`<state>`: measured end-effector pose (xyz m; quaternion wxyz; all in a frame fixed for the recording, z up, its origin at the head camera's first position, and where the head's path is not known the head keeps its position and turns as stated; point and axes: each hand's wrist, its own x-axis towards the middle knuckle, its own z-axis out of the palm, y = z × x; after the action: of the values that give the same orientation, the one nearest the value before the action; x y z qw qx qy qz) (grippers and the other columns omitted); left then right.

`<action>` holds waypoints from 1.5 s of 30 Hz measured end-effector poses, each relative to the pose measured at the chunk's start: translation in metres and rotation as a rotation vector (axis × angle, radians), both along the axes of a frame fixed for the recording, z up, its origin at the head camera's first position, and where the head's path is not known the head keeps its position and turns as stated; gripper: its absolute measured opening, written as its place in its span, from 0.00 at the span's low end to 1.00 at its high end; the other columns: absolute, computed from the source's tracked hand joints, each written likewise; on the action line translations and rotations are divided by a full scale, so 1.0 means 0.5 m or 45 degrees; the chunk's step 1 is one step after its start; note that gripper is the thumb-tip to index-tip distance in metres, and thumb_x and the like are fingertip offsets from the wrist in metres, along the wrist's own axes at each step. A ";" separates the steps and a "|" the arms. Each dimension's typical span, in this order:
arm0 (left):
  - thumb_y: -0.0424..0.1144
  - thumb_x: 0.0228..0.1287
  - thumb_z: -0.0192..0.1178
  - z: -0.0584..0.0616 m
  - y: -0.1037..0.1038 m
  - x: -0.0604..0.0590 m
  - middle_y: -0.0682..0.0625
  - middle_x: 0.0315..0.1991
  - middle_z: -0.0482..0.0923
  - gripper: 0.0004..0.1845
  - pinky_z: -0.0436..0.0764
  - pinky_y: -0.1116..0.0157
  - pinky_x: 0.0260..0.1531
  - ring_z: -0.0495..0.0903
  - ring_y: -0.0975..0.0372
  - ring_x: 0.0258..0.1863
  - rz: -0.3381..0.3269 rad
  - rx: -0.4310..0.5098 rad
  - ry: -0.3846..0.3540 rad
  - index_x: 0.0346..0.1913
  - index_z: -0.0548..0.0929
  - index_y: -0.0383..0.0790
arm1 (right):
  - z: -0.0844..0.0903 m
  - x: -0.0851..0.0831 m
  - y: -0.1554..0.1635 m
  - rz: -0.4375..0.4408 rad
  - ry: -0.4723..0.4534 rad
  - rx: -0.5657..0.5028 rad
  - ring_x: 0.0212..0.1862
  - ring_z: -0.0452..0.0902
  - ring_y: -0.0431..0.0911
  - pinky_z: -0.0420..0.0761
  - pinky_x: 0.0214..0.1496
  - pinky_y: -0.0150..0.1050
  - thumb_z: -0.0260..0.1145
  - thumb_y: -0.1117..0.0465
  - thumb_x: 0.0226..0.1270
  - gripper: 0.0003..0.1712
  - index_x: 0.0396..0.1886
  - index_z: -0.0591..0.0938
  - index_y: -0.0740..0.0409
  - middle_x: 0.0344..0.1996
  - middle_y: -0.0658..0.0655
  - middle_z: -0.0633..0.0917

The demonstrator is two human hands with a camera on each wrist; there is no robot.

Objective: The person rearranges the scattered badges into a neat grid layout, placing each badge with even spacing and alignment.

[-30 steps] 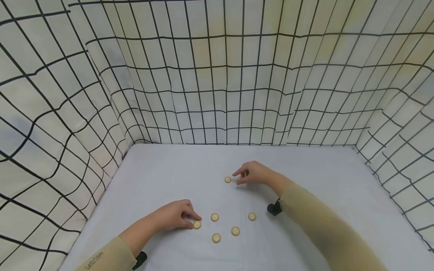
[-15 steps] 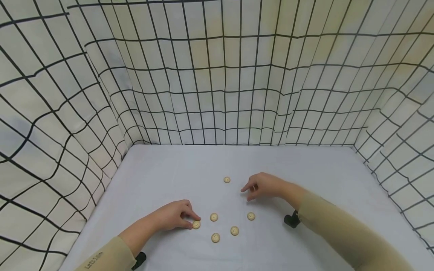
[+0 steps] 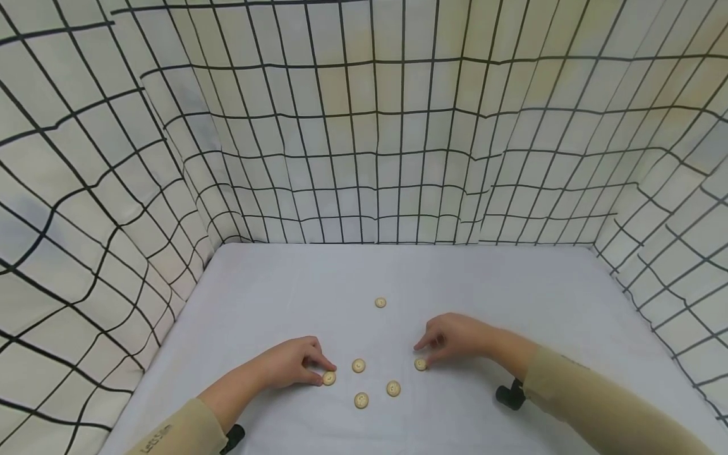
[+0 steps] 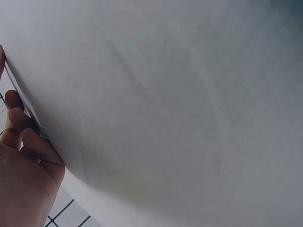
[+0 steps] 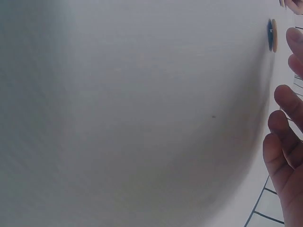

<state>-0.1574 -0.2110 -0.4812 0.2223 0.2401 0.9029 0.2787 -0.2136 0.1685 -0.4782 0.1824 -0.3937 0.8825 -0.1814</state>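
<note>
The right hand (image 3: 461, 338) has dropped back to the right button (image 3: 420, 364), pinching it; the left hand (image 3: 292, 361) pinches its button (image 3: 328, 378). Left cuff writing (image 3: 157, 438) is blurred.

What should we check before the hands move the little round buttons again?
1. Left hand on a button: its fingertips touch the leftmost button. Ok.
2. Right hand on a button: its fingertips meet the right button. Ok, though whether it pinches it, cannot tell.
3. Loose buttons clear of both hands: the middle button, the two front ones and the far button lie apart, untouched. Ok.
4. No buttons stacked: all six lie flat and separate on the white table. Ok.
5. Wrist views: they show mostly table, so the grip is unclear. Cannot tell.
</note>
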 end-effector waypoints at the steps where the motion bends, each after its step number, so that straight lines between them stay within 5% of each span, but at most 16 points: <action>1: 0.44 0.55 0.74 0.001 0.000 0.000 0.64 0.36 0.74 0.13 0.70 0.67 0.34 0.70 0.67 0.33 0.002 -0.002 0.000 0.45 0.91 0.60 | -0.001 0.001 0.000 0.004 0.001 0.003 0.31 0.69 0.35 0.71 0.35 0.32 0.77 0.46 0.55 0.17 0.45 0.90 0.38 0.26 0.35 0.76; 45: 0.44 0.55 0.74 -0.001 -0.001 0.001 0.64 0.36 0.74 0.13 0.71 0.67 0.36 0.71 0.67 0.35 0.013 0.032 -0.016 0.45 0.91 0.62 | -0.010 0.005 0.000 0.171 0.149 0.084 0.30 0.65 0.34 0.68 0.33 0.30 0.74 0.45 0.58 0.17 0.49 0.89 0.36 0.26 0.34 0.73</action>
<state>-0.1569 -0.2118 -0.4819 0.2235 0.2365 0.8992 0.2926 -0.2113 0.1686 -0.4832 0.1551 -0.4555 0.8688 -0.1164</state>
